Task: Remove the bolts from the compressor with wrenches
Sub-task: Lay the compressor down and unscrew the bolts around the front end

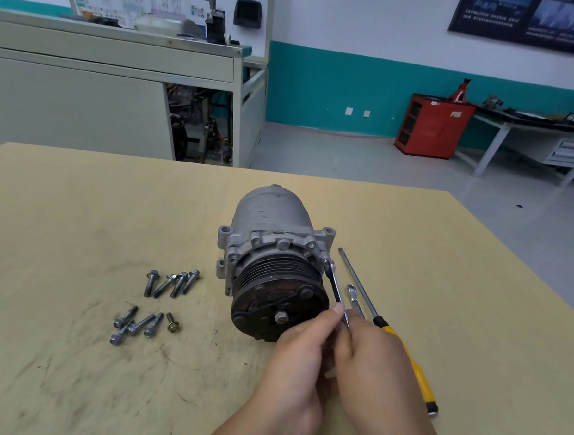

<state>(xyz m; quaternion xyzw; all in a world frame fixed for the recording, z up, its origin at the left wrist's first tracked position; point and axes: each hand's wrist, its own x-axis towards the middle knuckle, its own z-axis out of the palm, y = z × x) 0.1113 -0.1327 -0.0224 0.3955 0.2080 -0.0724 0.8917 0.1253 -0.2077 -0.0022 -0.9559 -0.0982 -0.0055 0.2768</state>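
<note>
Steel wrench [334, 287] on bolt [326, 260] at compressor [272, 216] edge

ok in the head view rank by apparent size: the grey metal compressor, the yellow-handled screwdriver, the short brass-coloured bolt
1. grey metal compressor: bulkiest by far
2. yellow-handled screwdriver: slightly longer than the compressor, but very thin
3. short brass-coloured bolt: clearly smallest

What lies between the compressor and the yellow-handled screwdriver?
In the head view, two things: the held wrench, pinched by the left hand and right hand, and a spare wrench lying on the table.
</note>
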